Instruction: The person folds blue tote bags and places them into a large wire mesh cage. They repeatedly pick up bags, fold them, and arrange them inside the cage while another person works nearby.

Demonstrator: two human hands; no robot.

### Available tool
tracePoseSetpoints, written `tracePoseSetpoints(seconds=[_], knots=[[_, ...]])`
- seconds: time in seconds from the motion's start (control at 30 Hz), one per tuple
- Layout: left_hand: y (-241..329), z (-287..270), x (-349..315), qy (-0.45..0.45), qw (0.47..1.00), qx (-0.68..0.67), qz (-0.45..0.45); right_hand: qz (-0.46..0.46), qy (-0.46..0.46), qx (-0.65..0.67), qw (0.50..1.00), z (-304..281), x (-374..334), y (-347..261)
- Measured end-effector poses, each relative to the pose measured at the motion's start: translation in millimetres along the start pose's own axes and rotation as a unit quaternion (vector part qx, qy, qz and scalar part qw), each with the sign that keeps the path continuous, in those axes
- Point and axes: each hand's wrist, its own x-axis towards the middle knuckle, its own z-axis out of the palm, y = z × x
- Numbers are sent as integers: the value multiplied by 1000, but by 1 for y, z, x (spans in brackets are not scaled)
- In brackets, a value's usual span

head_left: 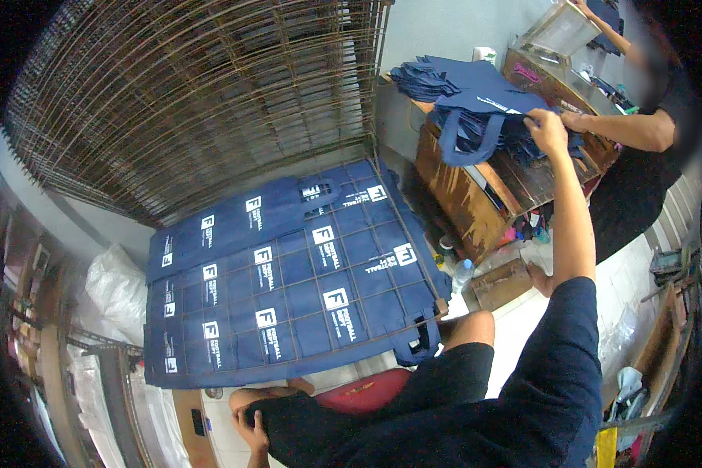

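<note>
My right arm reaches far to the right, to a stack of navy fabric tote bags [476, 82] on a wooden table. My right hand [548, 131] is closed on the edge of the top tote bag [498, 103], which has a white print. A looped handle [472, 140] hangs down the stack's near side. My left hand [251, 427] rests on my left knee, its fingers apart and holding nothing. Before me, navy tote bags [288, 257] with white prints lie in overlapping rows under a wire grid rack [351, 273].
Raised wire racks [210, 86] stand tilted behind the bags. A co-worker's hand [574, 121] is beside mine at the wooden table [464, 195]; their other arm reaches a framed screen [561, 30]. A plastic bottle [462, 273] stands near a wooden box [501, 285]. I sit on a red stool [366, 391].
</note>
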Motion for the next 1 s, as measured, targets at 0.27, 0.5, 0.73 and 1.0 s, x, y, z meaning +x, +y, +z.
tracePoseSetpoints(seconds=[0.27,0.5,0.73,1.0], knots=[[103,41,16,-95,991,-94,26,-141,402,119,897,-118,29,-100],[304,163,1,-649,516,-528,-181,-160,247,382,876,-200,11,-150],[353,136,32,-600,208,-764,-115,-65,11,616,785,-153,-31,-149],[385,48,104,-512,516,-686,-38,-30,-69,728,681,-152,-25,-157]])
